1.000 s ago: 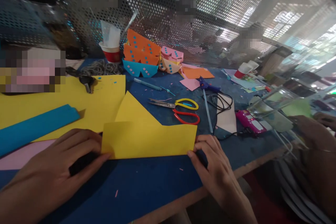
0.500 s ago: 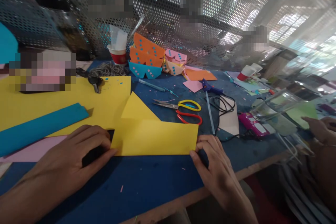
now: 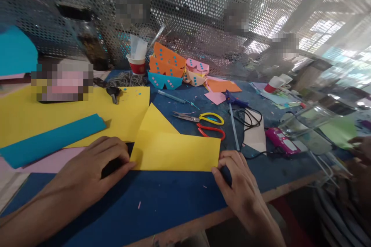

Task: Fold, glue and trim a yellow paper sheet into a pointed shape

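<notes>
A folded sheet of yellow paper lies on the blue tabletop, its long straight edge toward me and a triangular corner sticking up behind. My left hand pinches its left end between thumb and fingers. At the other end, my right hand grips the lower right corner the same way. Scissors with one yellow and one red handle lie just behind the paper. Left of it are a rolled or folded blue paper strip and a large yellow sheet, with pink paper partly under my left forearm.
Folded paper pieces with small coloured squares stand at the back, beside a red-and-white cup. To the right lie a blue glue gun with black cord and a magenta device. Another person's hand shows at far right.
The view has shifted slightly, so most things appear a little further right. Both hands keep their hold on the yellow paper, which looks the same shape.
</notes>
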A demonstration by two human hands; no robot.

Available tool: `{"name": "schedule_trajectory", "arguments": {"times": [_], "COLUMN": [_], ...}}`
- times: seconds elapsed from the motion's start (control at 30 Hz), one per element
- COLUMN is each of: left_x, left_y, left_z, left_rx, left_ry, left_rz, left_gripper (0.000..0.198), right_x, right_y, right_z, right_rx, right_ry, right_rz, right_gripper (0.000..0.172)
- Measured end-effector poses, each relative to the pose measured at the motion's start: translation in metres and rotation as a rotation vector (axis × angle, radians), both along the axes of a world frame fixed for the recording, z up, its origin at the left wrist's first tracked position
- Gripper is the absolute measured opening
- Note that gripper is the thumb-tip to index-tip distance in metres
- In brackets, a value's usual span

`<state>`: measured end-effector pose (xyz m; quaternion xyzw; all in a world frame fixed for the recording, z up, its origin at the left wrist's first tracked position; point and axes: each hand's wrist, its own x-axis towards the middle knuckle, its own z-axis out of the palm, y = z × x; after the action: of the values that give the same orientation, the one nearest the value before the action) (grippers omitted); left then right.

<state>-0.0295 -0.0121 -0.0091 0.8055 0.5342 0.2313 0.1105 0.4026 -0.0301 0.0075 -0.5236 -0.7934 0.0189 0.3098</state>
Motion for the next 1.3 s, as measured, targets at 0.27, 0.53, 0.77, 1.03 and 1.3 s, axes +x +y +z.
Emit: {"name": "schedule_trajectory", "arguments": {"times": [0.27, 0.53, 0.77, 1.03, 1.3], "left_x": [0.015, 0.012, 0.014, 0.022, 0.030], "left_y": [-0.002, -0.004, -0.007, -0.005, -0.003], "left_z": [0.012, 0.010, 0.007, 0.002, 0.011], "left_rx": [-0.039, -0.061, 0.029, 0.317, 0.514], "left_ry": [-0.029, -0.014, -0.022, -0.002, 0.054], "left_rz": [0.051, 0.029, 0.065, -0.116, -0.203], "left_gripper": [0.060, 0.051, 0.043, 0.028, 0.029], "right_x": [0.002, 0.002, 0.004, 0.003, 0.002], "right_y": [0.001, 0.002, 0.003, 0.005, 0.005], "right_z": [-0.004, -0.005, -0.004, -0.005, -0.008], "right_rx": [0.031, 0.048, 0.050, 0.083, 0.103], "right_ry": [0.001, 0.003, -0.026, -0.018, -0.010], "right_rz": [0.014, 0.013, 0.022, 0.024, 0.027], "right_gripper": [0.020, 0.019, 0.020, 0.020, 0.021]}}
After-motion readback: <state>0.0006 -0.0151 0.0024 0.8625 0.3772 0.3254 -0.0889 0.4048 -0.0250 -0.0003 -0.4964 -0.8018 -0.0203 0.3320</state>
